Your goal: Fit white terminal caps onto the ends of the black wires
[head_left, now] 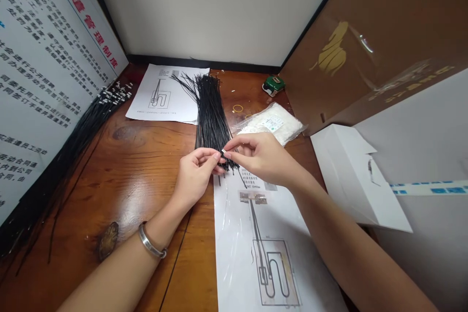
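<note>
A bundle of thin black wires (209, 112) lies on the wooden table (139, 165), fanning out toward the back wall. My left hand (195, 175) and my right hand (258, 156) meet over the near end of the bundle. Both pinch a small white piece (223, 152) between their fingertips, right at the wire ends. My left wrist wears a metal bracelet (150, 243). A clear-covered instruction sheet (263, 248) with a drawn wire loop lies under my right forearm.
A second bundle of black wires with white tips (91, 117) lies along the left board with printed text. Further back are a paper drawing (164, 95), a bag of white parts (272, 122), a rubber band (237, 107) and a green object (274, 84). A white box flap (351, 170) stands right.
</note>
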The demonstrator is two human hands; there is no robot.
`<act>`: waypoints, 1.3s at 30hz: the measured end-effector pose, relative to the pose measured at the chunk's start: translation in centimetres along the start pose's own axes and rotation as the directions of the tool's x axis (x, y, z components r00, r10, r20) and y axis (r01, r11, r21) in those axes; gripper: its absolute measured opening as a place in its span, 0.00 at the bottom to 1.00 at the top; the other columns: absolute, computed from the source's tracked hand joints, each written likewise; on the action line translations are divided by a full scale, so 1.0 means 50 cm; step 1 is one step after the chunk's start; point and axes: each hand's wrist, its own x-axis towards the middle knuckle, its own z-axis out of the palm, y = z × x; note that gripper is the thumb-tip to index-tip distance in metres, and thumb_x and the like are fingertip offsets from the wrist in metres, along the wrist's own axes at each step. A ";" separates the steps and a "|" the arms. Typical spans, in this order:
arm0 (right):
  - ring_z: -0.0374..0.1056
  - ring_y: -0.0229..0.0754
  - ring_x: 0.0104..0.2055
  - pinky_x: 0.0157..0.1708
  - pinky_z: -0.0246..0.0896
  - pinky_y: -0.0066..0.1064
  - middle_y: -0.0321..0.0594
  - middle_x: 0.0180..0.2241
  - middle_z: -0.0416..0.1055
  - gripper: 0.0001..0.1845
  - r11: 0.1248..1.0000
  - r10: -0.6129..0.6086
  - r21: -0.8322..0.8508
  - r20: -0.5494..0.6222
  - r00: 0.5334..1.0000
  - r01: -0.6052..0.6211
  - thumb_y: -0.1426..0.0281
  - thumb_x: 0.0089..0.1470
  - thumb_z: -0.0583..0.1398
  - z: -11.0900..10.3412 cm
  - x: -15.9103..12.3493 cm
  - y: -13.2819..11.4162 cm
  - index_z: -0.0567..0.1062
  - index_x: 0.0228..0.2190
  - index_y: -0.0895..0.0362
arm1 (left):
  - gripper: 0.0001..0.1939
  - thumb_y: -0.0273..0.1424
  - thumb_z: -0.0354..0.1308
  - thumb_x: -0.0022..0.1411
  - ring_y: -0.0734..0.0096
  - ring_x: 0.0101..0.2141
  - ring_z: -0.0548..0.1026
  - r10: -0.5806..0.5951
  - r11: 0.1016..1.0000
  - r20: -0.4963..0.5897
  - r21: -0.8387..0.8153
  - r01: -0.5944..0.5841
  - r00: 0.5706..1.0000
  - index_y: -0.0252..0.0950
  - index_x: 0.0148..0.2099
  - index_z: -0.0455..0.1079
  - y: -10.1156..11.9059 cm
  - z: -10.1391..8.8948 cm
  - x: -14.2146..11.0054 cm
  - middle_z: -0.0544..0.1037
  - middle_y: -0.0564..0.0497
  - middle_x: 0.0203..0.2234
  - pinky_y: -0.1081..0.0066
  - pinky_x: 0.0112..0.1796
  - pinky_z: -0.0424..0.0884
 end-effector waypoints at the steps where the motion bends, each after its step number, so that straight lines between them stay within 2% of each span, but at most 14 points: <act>1: 0.49 0.30 0.17 0.20 0.46 0.28 0.28 0.13 0.58 0.06 0.999 -0.036 -0.021 -0.040 0.999 0.035 0.70 0.52 0.60 0.004 -0.001 0.000 0.78 0.28 0.58 | 0.13 0.36 0.66 0.50 0.75 0.20 0.75 -0.003 1.000 0.000 -0.007 0.003 1.000 0.30 0.32 0.72 0.000 0.000 0.000 0.79 0.49 0.24 0.74 0.25 0.73; 4: 0.52 0.30 0.18 0.22 0.49 0.28 0.31 0.17 0.66 0.07 0.987 -0.154 -0.076 -0.159 0.975 0.144 0.73 0.52 0.59 0.022 -0.005 0.005 0.78 0.28 0.58 | 0.13 0.36 0.65 0.50 0.75 0.20 0.74 -0.014 1.000 0.010 -0.015 0.014 1.000 0.30 0.32 0.72 0.000 0.001 -0.002 0.79 0.49 0.24 0.74 0.24 0.72; 8: 0.55 0.31 0.18 0.21 0.53 0.27 0.34 0.23 0.73 0.07 0.960 -0.278 -0.105 -0.244 0.929 0.260 0.73 0.54 0.59 0.048 -0.013 0.022 0.78 0.29 0.58 | 0.12 0.35 0.65 0.50 0.75 0.20 0.74 -0.023 1.000 0.036 -0.001 0.023 0.999 0.30 0.31 0.72 0.002 0.001 -0.003 0.79 0.49 0.23 0.75 0.24 0.71; 14: 0.71 0.36 0.29 0.28 0.66 0.27 0.39 0.29 0.78 0.07 0.861 -0.509 -0.200 -0.339 0.791 0.468 0.76 0.57 0.56 0.070 -0.019 0.049 0.75 0.31 0.58 | 0.11 0.35 0.64 0.51 0.74 0.21 0.74 -0.003 0.999 0.071 0.034 0.000 0.997 0.31 0.30 0.71 0.002 0.001 0.000 0.77 0.50 0.21 0.74 0.26 0.71; 23: 0.74 0.38 0.31 0.28 0.70 0.29 0.41 0.31 0.78 0.09 0.741 -0.665 -0.405 -0.324 0.673 0.536 0.79 0.57 0.55 0.077 -0.016 0.088 0.74 0.34 0.58 | 0.10 0.35 0.63 0.53 0.74 0.22 0.73 0.006 0.997 0.106 0.078 -0.014 0.994 0.32 0.30 0.70 -0.003 -0.002 0.004 0.75 0.52 0.20 0.73 0.26 0.72; 25: 0.75 0.39 0.31 0.29 0.71 0.29 0.41 0.30 0.78 0.08 0.734 -0.675 -0.418 -0.356 0.646 0.536 0.79 0.56 0.56 0.078 -0.014 0.094 0.74 0.35 0.58 | 0.10 0.35 0.62 0.54 0.74 0.22 0.73 0.016 0.993 0.120 0.117 -0.030 0.993 0.32 0.30 0.70 -0.002 -0.001 0.004 0.75 0.52 0.21 0.73 0.27 0.71; 27: 0.74 0.39 0.31 0.29 0.70 0.29 0.41 0.30 0.78 0.08 0.765 -0.643 -0.398 -0.430 0.634 0.506 0.79 0.56 0.57 0.080 -0.010 0.099 0.74 0.35 0.58 | 0.09 0.35 0.61 0.55 0.74 0.22 0.72 0.024 0.982 0.152 0.179 -0.052 0.988 0.32 0.32 0.71 -0.002 0.001 0.003 0.76 0.51 0.21 0.73 0.26 0.70; 29: 0.72 0.37 0.27 0.26 0.67 0.29 0.41 0.30 0.78 0.07 0.827 -0.562 -0.363 -0.533 0.632 0.429 0.78 0.56 0.58 0.080 -0.007 0.102 0.75 0.35 0.57 | 0.09 0.34 0.61 0.56 0.75 0.21 0.72 0.018 0.971 0.175 0.231 -0.059 0.984 0.32 0.33 0.71 -0.001 0.002 0.001 0.76 0.51 0.20 0.74 0.25 0.68; 31: 0.64 0.34 0.20 0.23 0.63 0.29 0.41 0.31 0.77 0.06 0.889 -0.457 -0.313 -0.625 0.633 0.333 0.76 0.56 0.58 0.077 -0.007 0.102 0.75 0.35 0.56 | 0.08 0.33 0.61 0.55 0.75 0.21 0.71 0.007 0.969 0.170 0.241 -0.048 0.985 0.32 0.34 0.72 -0.001 0.004 0.000 0.76 0.51 0.20 0.74 0.25 0.68; 34: 0.52 0.32 0.16 0.20 0.57 0.30 0.38 0.28 0.74 0.07 0.938 -0.346 -0.234 -0.671 0.656 0.256 0.72 0.56 0.58 0.065 -0.022 0.101 0.74 0.37 0.56 | 0.09 0.33 0.62 0.54 0.74 0.20 0.72 -0.006 0.983 0.124 0.182 -0.016 0.992 0.32 0.34 0.72 0.000 0.006 0.002 0.75 0.52 0.19 0.74 0.25 0.70; 36: 0.53 0.33 0.16 0.19 0.52 0.29 0.34 0.20 0.66 0.04 0.929 -0.371 -0.251 -0.618 0.693 0.273 0.72 0.55 0.57 0.053 -0.040 0.103 0.73 0.32 0.58 | 0.10 0.34 0.62 0.53 0.75 0.19 0.72 0.000 0.991 0.092 0.132 -0.012 0.996 0.32 0.34 0.72 0.000 0.005 0.004 0.75 0.52 0.20 0.74 0.24 0.70; 38: 0.51 0.33 0.15 0.19 0.47 0.29 0.30 0.13 0.56 0.10 0.888 -0.432 -0.352 -0.419 0.799 0.296 0.72 0.53 0.57 0.043 -0.059 0.107 0.69 0.20 0.56 | 0.11 0.35 0.62 0.53 0.76 0.18 0.72 0.025 0.995 0.077 0.098 -0.033 0.997 0.32 0.36 0.72 0.000 0.005 0.004 0.74 0.53 0.21 0.75 0.22 0.70; 39: 0.51 0.32 0.15 0.19 0.45 0.29 0.30 0.13 0.56 0.12 0.878 -0.422 -0.384 -0.337 0.841 0.286 0.71 0.52 0.57 0.039 -0.067 0.107 0.67 0.18 0.56 | 0.11 0.35 0.62 0.54 0.77 0.18 0.71 0.042 0.995 0.076 0.086 -0.048 0.996 0.32 0.37 0.72 -0.001 0.005 0.004 0.74 0.53 0.22 0.75 0.22 0.70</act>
